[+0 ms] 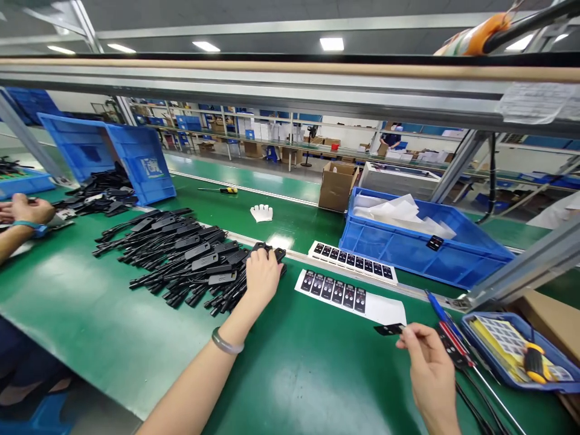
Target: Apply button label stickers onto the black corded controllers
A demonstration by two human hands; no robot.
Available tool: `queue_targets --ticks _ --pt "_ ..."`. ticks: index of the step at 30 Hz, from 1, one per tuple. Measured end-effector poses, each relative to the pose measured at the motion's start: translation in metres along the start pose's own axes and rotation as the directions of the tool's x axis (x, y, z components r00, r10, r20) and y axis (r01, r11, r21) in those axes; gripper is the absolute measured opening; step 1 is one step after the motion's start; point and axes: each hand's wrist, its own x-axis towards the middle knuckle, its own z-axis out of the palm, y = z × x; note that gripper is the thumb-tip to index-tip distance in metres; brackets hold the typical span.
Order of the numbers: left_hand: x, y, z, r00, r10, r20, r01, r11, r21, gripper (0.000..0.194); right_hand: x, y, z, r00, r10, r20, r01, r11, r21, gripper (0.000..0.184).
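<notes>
My left hand (263, 272) reaches to the right end of a long heap of black cabled modules (194, 251). Its fingers are curled over one black module (260, 246) there, and the palm side is hidden. Lower right, my right hand (428, 356) pinches a black label (388, 330) by its edge, just above the green table. Between the hands lies a white label sheet (383, 307) with a row of black printed labels on its left part. Behind it, a second label strip (351, 261) rests along the metal rail.
A blue crate (421, 257) holds white sheets. At right are a blue tray (502, 371) with a yellow-black tool and a red-handled screwdriver (453, 338). A tipped blue crate (142, 163), a glove (261, 212) and another screwdriver (222, 190) lie farther back. A co-worker's hand (31, 211) is at left.
</notes>
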Motion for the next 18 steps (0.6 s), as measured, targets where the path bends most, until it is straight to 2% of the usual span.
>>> queue_targets --ticks 2,5,9,10,12,14,16,18 --pt "0.001 -0.007 0.001 1.000 0.001 0.009 -0.001 1.000 0.020 0.031 -0.005 0.001 0.004 0.999 -0.010 0.046 0.011 1.000 -0.023 0.034" --pt "-0.004 -0.006 0.003 0.999 0.028 0.036 -0.028 0.999 0.015 0.027 -0.008 0.002 0.006 0.997 -0.013 0.070 0.014 1.000 -0.018 0.033" --pt "-0.010 0.006 -0.003 0.998 0.048 0.045 -0.046 0.998 -0.040 0.038 -0.010 0.000 0.006 0.996 0.019 0.089 -0.027 0.996 0.085 0.030" --pt "-0.012 0.011 -0.006 0.997 0.058 0.047 -0.054 0.994 -0.091 0.041 -0.011 0.000 0.006 0.995 0.030 0.096 -0.042 0.991 0.124 0.029" --pt "-0.020 0.022 -0.011 0.993 0.099 0.070 -0.074 0.953 -0.294 0.041 -0.012 -0.001 0.006 0.991 0.050 0.120 -0.074 0.977 0.198 0.027" --pt "-0.033 0.038 -0.011 0.977 0.172 0.123 -0.083 0.847 -0.526 0.036 -0.013 -0.002 0.007 0.987 0.066 0.148 -0.102 0.963 0.248 0.024" --pt "-0.050 0.056 -0.007 0.953 0.242 0.184 -0.074 0.770 -0.633 0.028 -0.015 -0.003 0.006 0.982 0.082 0.171 -0.127 0.953 0.274 0.023" --pt "-0.070 0.077 0.001 0.919 0.304 0.251 -0.059 0.736 -0.674 0.022 -0.015 -0.004 0.005 0.977 0.098 0.192 -0.149 0.949 0.278 0.022"
